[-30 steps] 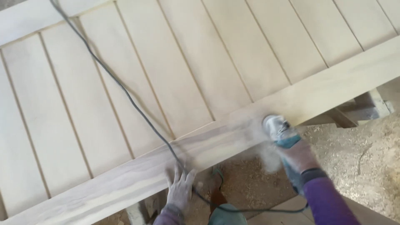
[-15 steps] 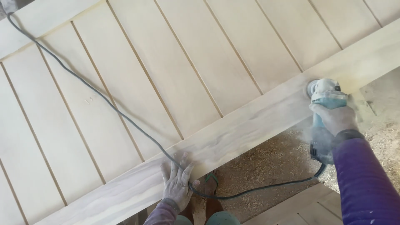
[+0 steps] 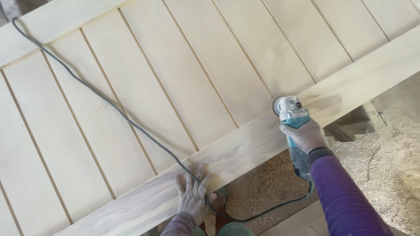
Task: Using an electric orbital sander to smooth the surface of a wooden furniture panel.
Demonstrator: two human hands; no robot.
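Note:
My right hand (image 3: 306, 136) grips a teal and grey angle grinder (image 3: 292, 114), its disc pressed on the wide frame board (image 3: 245, 148) of a pale wooden panel (image 3: 175, 74) made of slanted slats. My left hand (image 3: 192, 194), dusty and with fingers spread, lies flat on the same frame board near its lower edge. The grinder's dark cord (image 3: 109, 111) runs from the tool's rear, loops under the board past my left hand, then crosses the panel up to the far left corner.
Sawdust and wood shavings (image 3: 385, 153) cover the floor at the right and below the panel. Part of a wooden support (image 3: 354, 124) shows under the frame board. A lighter board (image 3: 302, 218) lies at the bottom edge.
The grinder has slid back left along the frame board, from its right end toward the middle. My left hand has stayed pressed on the board.

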